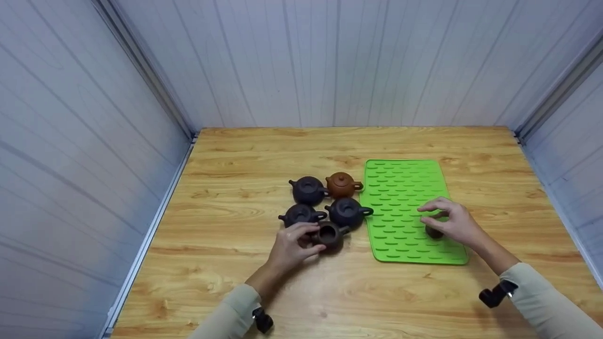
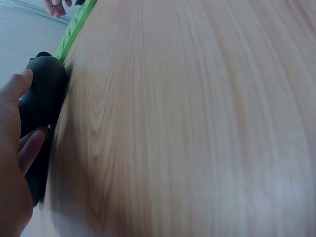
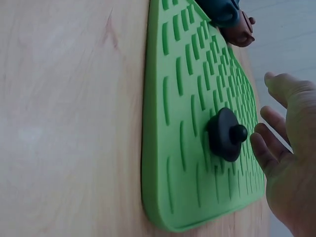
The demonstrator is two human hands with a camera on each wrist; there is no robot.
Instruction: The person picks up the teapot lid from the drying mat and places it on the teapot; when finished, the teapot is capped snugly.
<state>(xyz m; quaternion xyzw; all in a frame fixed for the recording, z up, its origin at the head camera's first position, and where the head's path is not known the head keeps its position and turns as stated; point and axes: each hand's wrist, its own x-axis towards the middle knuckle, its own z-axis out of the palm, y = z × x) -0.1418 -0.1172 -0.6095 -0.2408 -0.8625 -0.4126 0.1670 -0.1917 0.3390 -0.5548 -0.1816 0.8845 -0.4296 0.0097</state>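
In the head view a lidless dark brown teapot [image 1: 331,238] stands on the wooden table, its round opening facing up. My left hand [image 1: 291,247] grips its left side between thumb and fingers, and the left wrist view has the thumb against the dark body [image 2: 45,91]. Over the green mat [image 1: 400,212], my right hand [image 1: 450,221] has its fingers loosely bent and holds nothing. Just beside those fingers a small dark lid [image 3: 227,134] with a round knob lies on the mat, knob up; in the head view the hand partly covers the lid [image 1: 434,232].
Several lidded teapots crowd behind the left hand: an orange-brown one [image 1: 341,184] and dark ones, such as the teapot [image 1: 348,213] whose handle reaches over the mat's left edge. White panel walls [image 1: 301,66] enclose the wooden tabletop [image 1: 226,188] at the back and sides.
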